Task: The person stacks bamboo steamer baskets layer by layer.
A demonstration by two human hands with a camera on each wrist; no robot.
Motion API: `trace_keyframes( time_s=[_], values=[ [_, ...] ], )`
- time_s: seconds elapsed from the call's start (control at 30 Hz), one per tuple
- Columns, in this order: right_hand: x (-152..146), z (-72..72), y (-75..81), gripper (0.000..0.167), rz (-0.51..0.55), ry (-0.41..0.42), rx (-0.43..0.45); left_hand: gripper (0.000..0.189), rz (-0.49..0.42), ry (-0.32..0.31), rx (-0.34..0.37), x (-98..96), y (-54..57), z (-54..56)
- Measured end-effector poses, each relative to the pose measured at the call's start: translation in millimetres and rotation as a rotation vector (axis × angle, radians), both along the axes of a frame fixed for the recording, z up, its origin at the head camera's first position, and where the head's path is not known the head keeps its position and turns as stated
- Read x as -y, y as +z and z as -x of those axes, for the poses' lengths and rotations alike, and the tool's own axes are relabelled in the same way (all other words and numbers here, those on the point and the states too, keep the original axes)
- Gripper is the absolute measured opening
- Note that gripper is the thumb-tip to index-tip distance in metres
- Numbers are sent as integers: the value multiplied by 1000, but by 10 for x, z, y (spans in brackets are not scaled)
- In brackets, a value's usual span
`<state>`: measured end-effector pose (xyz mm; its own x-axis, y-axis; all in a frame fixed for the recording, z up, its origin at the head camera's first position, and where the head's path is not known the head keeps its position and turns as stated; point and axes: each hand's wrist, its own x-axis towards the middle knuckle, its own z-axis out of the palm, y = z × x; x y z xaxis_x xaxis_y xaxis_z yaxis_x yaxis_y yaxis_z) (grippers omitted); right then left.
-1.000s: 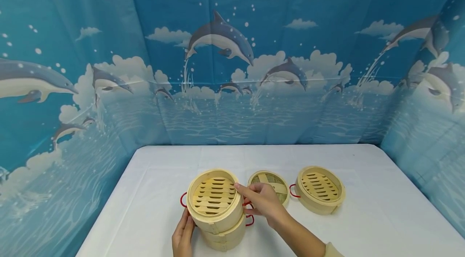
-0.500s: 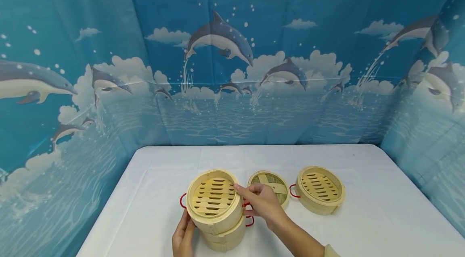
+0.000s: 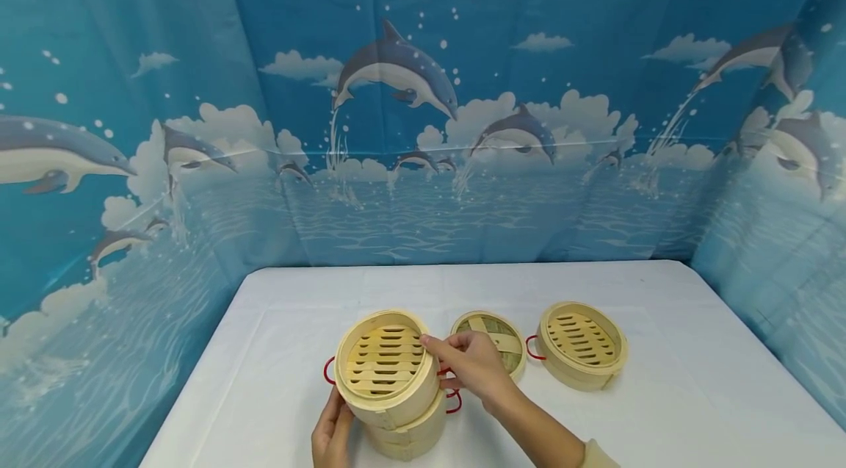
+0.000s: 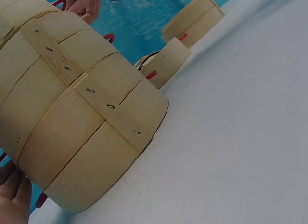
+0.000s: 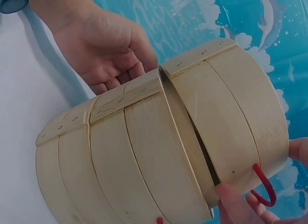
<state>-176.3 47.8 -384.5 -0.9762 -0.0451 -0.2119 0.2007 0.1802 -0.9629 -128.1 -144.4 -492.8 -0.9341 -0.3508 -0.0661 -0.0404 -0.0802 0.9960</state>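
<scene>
A stack of bamboo steamers [image 3: 406, 438] with red handles stands near the front of the table. Its top tier [image 3: 386, 361], slotted inside, sits tilted, and a thin gap shows under its rim in the right wrist view. My right hand [image 3: 472, 369] grips that tier's right side, thumb on the rim and fingers below by the red handle [image 5: 265, 186]. Against the stack's left side, my left hand [image 3: 332, 430] holds with curled fingers, seen behind the stack as a hand [image 5: 108, 50] in the right wrist view. Its exact contact is partly hidden.
Behind my right hand lies a round woven bamboo lid [image 3: 510, 343]. Further right stands another slotted steamer [image 3: 584, 347] with a red handle. White cloth covers the table [image 3: 297, 321], and a dolphin-print curtain [image 3: 396, 218] encloses its back and sides.
The top tier and my right hand have shifted very slightly left. My left hand stays at the stack's side. The head view has turned a little.
</scene>
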Motion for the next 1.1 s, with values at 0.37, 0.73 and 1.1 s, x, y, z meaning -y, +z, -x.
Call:
trace_keyframes(
  time_s=[0.37,0.73,1.1],
  values=[
    [14,11,-2,48,25,-64,46,54,-19,14,-8,-7,9,21],
    [4,34,-12,50,42,-45,53,57,-13,9,13,0,12,28],
    [8,54,0,50,-21,-48,58,58,0,-9,-9,1,11,14]
  ],
)
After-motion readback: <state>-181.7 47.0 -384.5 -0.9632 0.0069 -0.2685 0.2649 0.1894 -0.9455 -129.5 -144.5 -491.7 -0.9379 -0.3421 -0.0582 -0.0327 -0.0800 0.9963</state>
